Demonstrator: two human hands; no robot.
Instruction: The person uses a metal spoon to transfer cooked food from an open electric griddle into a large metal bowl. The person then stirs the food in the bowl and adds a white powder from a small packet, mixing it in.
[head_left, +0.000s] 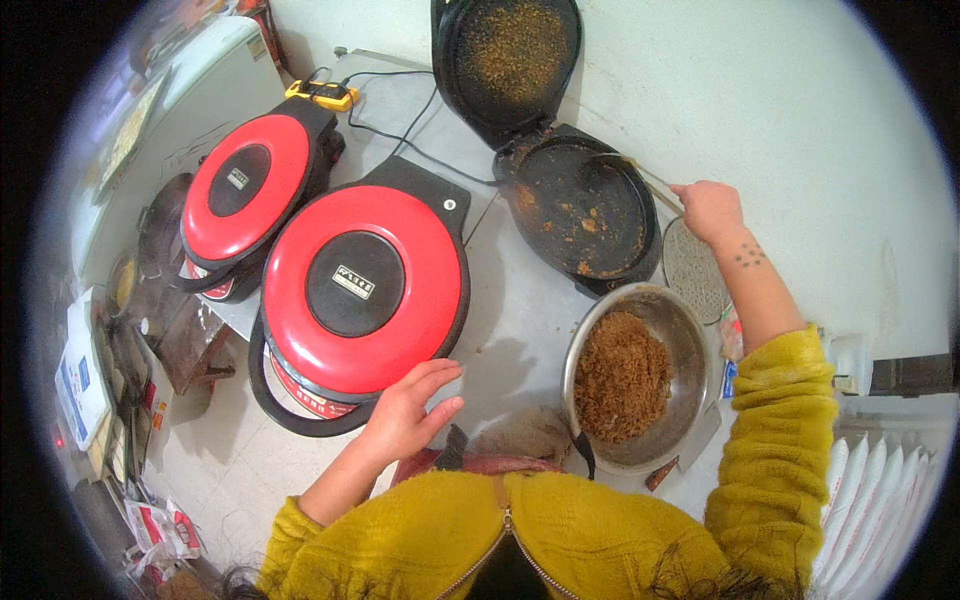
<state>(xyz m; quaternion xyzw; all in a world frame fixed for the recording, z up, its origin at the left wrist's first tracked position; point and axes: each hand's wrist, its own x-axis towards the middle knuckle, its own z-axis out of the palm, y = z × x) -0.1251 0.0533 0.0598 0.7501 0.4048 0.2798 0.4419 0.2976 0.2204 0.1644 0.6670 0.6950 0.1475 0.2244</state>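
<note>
My right hand is closed on the handle of a thin metal utensil, whose far end lies over the dark lower plate of an open electric griddle. Brown crumbs are scattered on that plate, and more coat the raised lid. My left hand has its fingers apart and holds nothing; it is beside the front edge of a large griddle with a closed red lid. Below the open griddle stands a steel bowl with a heap of brown crumbly filling.
A smaller red griddle is at the left, near a yellow power strip with black cords. A cleaver lies partly under the bowl's right side. A round patterned mat rests by the wall. White packets stand at the lower right.
</note>
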